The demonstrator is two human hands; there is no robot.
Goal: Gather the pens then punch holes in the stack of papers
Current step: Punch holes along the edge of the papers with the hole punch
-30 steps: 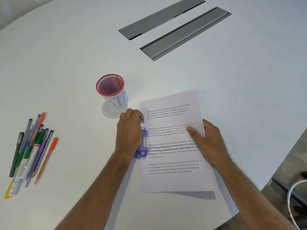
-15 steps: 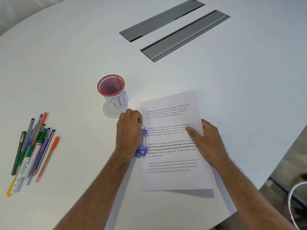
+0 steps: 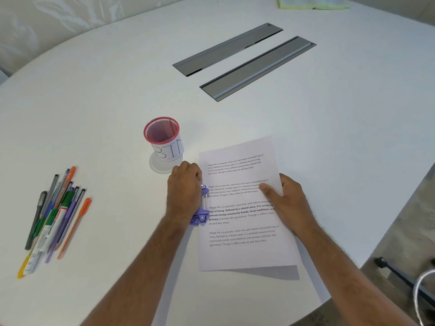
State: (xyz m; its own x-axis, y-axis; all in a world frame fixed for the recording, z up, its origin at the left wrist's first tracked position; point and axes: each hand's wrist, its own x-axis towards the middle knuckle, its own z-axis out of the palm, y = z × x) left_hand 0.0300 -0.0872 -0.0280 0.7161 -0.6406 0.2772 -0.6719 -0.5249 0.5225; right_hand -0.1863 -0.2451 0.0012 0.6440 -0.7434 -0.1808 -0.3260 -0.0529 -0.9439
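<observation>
Honestly, press straight down: left hand is clamped over the purple hole punch at the paper stack's left edge, right hand flat pinning the sheets. Pens sit bunched far left.

Matt white table, mesh cup

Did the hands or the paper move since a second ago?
No change shows. The left hand still presses the purple hole punch on the papers' left edge, and the right hand still holds them flat. Pens and cup stayed put.
</observation>
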